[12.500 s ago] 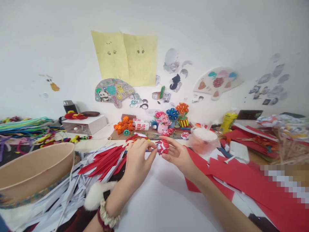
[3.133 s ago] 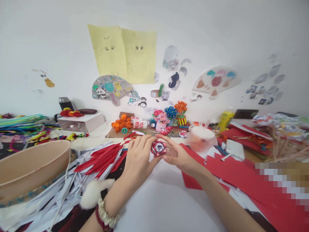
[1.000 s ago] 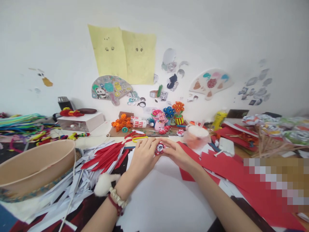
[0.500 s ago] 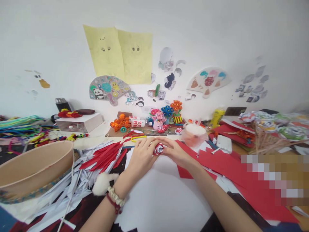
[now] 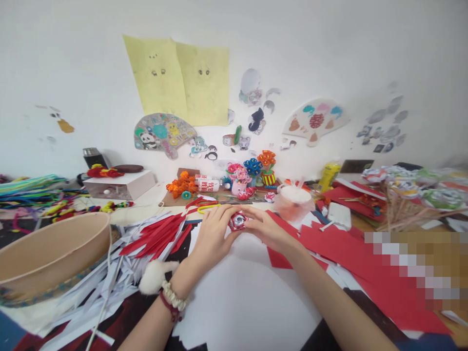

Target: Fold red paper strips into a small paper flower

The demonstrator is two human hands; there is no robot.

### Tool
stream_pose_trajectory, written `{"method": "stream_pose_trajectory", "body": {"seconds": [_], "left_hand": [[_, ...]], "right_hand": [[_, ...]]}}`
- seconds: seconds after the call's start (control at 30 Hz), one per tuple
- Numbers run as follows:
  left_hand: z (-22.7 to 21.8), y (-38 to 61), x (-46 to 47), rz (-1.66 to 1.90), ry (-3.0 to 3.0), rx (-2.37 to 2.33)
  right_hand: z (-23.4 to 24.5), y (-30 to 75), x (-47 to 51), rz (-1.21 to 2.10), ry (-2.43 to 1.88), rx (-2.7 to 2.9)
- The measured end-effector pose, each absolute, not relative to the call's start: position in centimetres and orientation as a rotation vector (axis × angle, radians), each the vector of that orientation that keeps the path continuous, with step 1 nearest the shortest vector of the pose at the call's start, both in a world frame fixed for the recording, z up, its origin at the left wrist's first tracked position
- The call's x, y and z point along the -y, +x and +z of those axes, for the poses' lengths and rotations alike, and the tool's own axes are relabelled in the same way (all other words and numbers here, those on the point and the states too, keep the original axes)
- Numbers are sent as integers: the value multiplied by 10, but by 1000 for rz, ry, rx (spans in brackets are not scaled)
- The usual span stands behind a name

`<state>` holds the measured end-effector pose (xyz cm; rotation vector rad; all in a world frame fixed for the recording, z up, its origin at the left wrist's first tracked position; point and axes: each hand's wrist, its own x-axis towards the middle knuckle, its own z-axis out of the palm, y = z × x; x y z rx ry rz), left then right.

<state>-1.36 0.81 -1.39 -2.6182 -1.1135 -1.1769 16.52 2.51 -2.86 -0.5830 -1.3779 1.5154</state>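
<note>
A small red-and-white paper rose [image 5: 238, 221] sits between my two hands, above the far part of a large white sheet [image 5: 252, 292]. My left hand [image 5: 215, 226] curls its fingers around the rose's left side, with the thumb at its lower edge. From the right, my right hand [image 5: 266, 229] pinches the rose with thumb and fingers. The rose's white spiral centre faces me; fingers cover part of its rim. Similar red-and-white paper flowers [image 5: 245, 194] lie just beyond my hands, near yellow-handled scissors [image 5: 207, 208].
Red paper strips [image 5: 157, 235] and white strips lie left, beside a large beige bowl [image 5: 54, 248]. Red sheets [image 5: 365, 273] spread on the right. Behind stand a wrapped white cup [image 5: 294, 195], pots of craft flowers [image 5: 253, 167], a white box [image 5: 120, 184] and a yellow bottle [image 5: 328, 176].
My fingers have shifted around the paper rose, and more of its white spiral centre shows. Both hands stay in nearly the same place; the view has moved slightly.
</note>
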Motion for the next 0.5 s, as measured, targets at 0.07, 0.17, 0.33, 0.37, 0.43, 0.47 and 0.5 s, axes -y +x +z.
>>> {"method": "stream_pose_trajectory", "body": {"seconds": [0.07, 0.17, 0.33, 0.37, 0.43, 0.47, 0.5], "left_hand": [[-15, -14, -9, -1234, -2636, 1108], [-15, -14, -9, -1280, -2662, 1115], [-13, -14, -11, -1357, -2695, 1118], [-13, -14, -11, -1381, -2698, 1121], [-12, -14, -12, -1423, -2696, 1150], [-12, -14, -12, -1439, -2689, 1174], [-12, -15, -13, -1451, -2679, 1200]], "right_hand": [[-28, 165, -25, 1549, -550, 1376], [-26, 166, -24, 1579, -528, 1374], [-25, 167, -24, 1577, -561, 1385], [-26, 166, -25, 1572, -574, 1382], [-26, 164, -28, 1550, -603, 1370], [-25, 163, -28, 1502, -625, 1359], [-23, 162, -28, 1410, -656, 1344]]}}
